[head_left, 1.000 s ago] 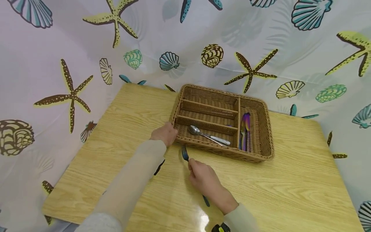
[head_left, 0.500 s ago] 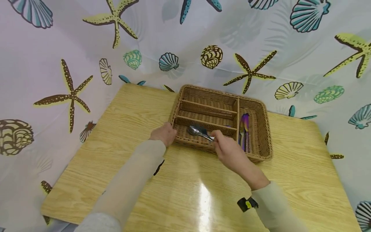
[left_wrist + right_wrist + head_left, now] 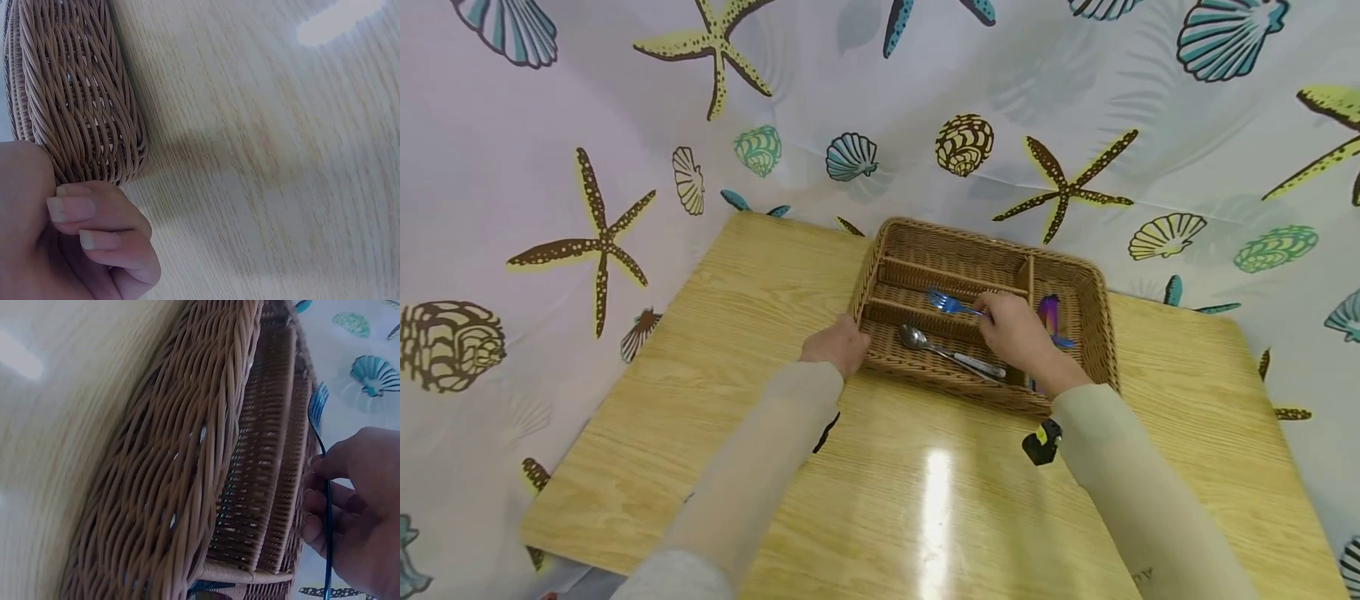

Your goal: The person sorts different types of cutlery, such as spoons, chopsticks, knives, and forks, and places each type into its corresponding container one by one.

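Note:
In the head view, my right hand [image 3: 1018, 333] pinches a shiny blue fork [image 3: 946, 302] over the long compartments of a brown wicker cutlery tray [image 3: 940, 382]. The fork's tines point left and its handle end sticks out past the hand. From the right wrist, thumb and fingers show around the fork's handle [image 3: 328, 519], above the tray's dividers. My left hand [image 3: 838, 345] holds the tray's front left corner. Its curled fingers [image 3: 109, 240] lie against the wicker in the left wrist view. A silver spoon [image 3: 913, 337] and a white-handled utensil [image 3: 979, 365] lie in the front compartment.
Purple knives [image 3: 1048, 312] lie in the tray's right compartment, partly hidden by my right hand. The tray stands near the back of a light wooden table [image 3: 850, 500]. Behind it hangs a cloth [image 3: 910, 200] printed with shells and starfish.
My right hand has carried the fork from the table in front of the tray, up over the front compartment, then farther back over the long compartments. The left hand keeps its hold on the corner.

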Motion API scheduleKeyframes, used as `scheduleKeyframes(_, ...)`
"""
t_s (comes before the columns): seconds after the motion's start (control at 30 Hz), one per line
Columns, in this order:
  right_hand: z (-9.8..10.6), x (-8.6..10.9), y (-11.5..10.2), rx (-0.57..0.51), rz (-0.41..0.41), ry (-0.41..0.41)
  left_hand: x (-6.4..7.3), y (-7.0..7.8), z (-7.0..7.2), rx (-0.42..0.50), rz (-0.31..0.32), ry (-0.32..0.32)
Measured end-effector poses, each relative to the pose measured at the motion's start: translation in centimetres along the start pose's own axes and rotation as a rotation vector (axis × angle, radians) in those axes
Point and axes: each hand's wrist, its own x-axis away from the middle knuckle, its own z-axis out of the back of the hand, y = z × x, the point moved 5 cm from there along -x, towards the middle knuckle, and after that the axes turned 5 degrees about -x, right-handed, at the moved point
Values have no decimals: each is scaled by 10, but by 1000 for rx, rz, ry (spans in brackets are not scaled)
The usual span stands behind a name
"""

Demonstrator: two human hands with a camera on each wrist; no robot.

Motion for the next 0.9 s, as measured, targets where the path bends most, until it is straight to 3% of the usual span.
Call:
scheduleKeyframes(0.07,-1,-7,4,17,-27,-8,0,1,0,-60,-11,-2)
scheduleKeyframes(0.17,-5,-16,12,28,-70,-17,0,2,-1,-79,-9,-16)
scheduleKeyframes(0.33,-19,-30,22,-17,-127,-53,1,0,-2,97,65,-33)
scheduleKeyframes(0.47,-34,-38,23,-76,-137,-111,2,2,-3,84,70,-47)
scheduleKeyframes(0.77,-50,-31,27,-108,-165,-182,3,9,-1,28,35,-37)
scheduleKeyframes(0.9,-53,-28,20,-106,-123,-226,1,6,-3,70,65,-28)
